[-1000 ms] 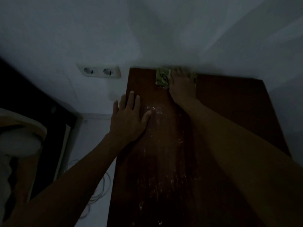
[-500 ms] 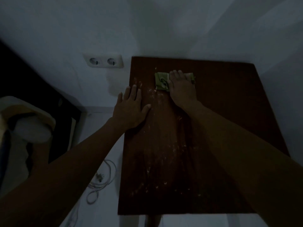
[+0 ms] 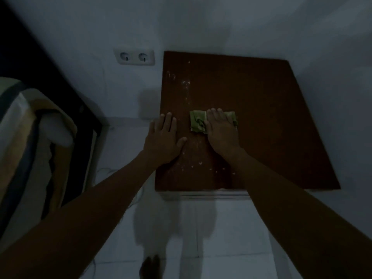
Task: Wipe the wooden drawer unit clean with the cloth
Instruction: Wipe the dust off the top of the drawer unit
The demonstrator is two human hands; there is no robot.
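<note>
Wooden drawer unit (image 3: 261,117) stands against the white wall (image 3: 221,27), its brown top speckled with pale dust (image 3: 186,83) down the left strip. On that top, mid-depth, lies the folded green cloth (image 3: 197,123) — the right hand (image 3: 221,131) presses it flat, fingers spread over it rather than curled, likely so the whole pad drags dust along. The left hand (image 3: 164,141) lies open and empty at the left edge, apparently bracing the unit. A double socket (image 3: 134,57) sits on the wall just left.

I can read no words, labels, brand marks or numbers anywhere in front of me; the light is too dim and everything looks plain.
</note>
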